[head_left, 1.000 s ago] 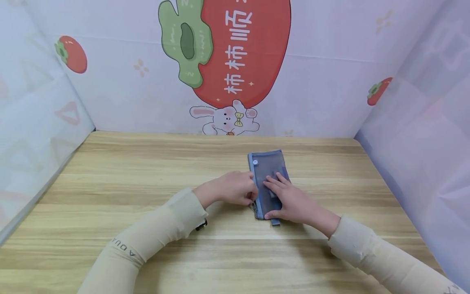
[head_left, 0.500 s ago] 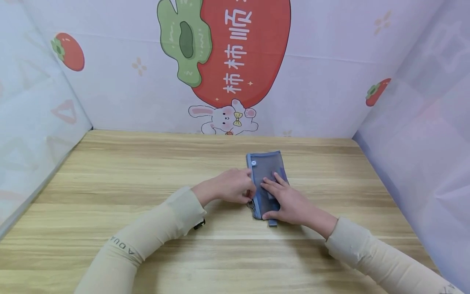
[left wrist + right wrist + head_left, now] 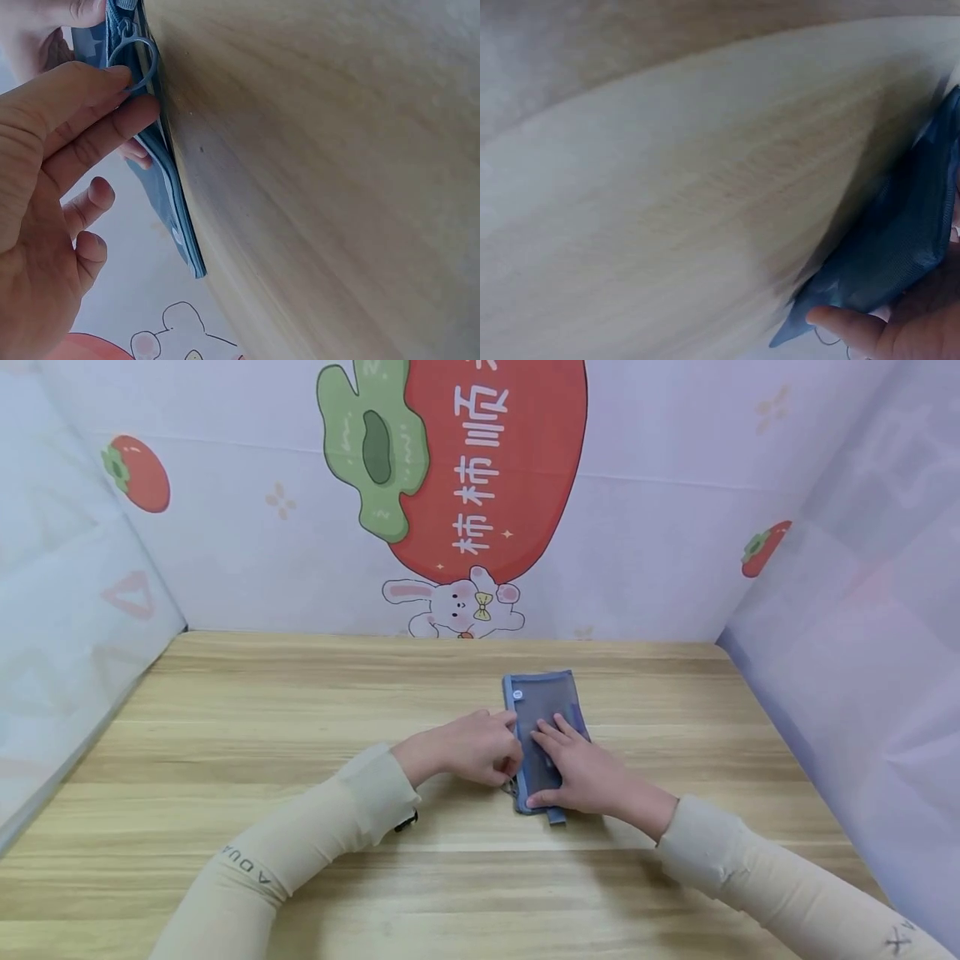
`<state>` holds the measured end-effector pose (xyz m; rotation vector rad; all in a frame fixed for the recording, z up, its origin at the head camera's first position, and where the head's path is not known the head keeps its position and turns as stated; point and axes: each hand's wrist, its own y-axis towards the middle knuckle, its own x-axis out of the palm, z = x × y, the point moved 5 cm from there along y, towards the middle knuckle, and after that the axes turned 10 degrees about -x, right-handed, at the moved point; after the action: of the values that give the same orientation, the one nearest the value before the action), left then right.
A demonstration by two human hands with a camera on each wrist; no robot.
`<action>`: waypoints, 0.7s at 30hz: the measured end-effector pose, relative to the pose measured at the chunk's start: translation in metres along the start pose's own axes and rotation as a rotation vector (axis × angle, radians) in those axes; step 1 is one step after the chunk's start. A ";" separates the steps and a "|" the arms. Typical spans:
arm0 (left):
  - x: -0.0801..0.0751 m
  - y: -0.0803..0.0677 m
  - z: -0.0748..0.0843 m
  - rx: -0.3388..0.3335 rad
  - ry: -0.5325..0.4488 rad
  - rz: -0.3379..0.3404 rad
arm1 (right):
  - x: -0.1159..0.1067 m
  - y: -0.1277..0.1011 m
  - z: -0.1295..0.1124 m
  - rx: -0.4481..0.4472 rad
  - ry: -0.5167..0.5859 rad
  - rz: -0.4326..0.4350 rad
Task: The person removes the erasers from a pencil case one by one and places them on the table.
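Note:
A blue-grey mesh zip pouch (image 3: 543,693) lies flat on the table, its long zipper (image 3: 176,195) running down the left edge. Near the pouch's close end, a round ring pull (image 3: 155,64) hangs from the zipper. My left hand (image 3: 480,747) pinches this ring between thumb and finger, with its other fingers loosely bent. Spread across the mesh, my right hand (image 3: 588,772) presses the pouch down with fairly straight fingers. Its thumb reaches the zipper edge at the near corner. Something darker shows faintly through the mesh, mostly covered by that hand.
The wooden table (image 3: 300,693) extends around the pouch on every side. A printed sheet (image 3: 645,552) with persimmons and a rabbit hangs behind it. Pale sheets stand along the left and right sides. A small fabric tab (image 3: 556,817) sticks out at the pouch's near end.
My right thumb has slid left to the pouch's zipper edge. The left hand stays at the ring pull with only a slight shift. The head view has moved a little.

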<state>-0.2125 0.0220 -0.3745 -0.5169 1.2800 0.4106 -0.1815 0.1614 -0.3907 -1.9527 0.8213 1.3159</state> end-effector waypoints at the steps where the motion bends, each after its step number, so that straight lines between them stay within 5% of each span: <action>1: 0.001 0.000 0.000 -0.002 -0.002 0.001 | 0.000 0.000 0.000 0.004 -0.004 0.002; 12: -0.001 0.004 -0.009 -0.041 0.063 0.068 | -0.001 -0.001 0.000 -0.019 -0.016 0.040; 21: 0.000 0.008 -0.018 -0.101 0.004 0.052 | 0.003 -0.001 0.001 -0.021 -0.016 0.035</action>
<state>-0.2315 0.0185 -0.3792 -0.5699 1.2832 0.5201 -0.1809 0.1626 -0.3934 -1.9501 0.8404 1.3637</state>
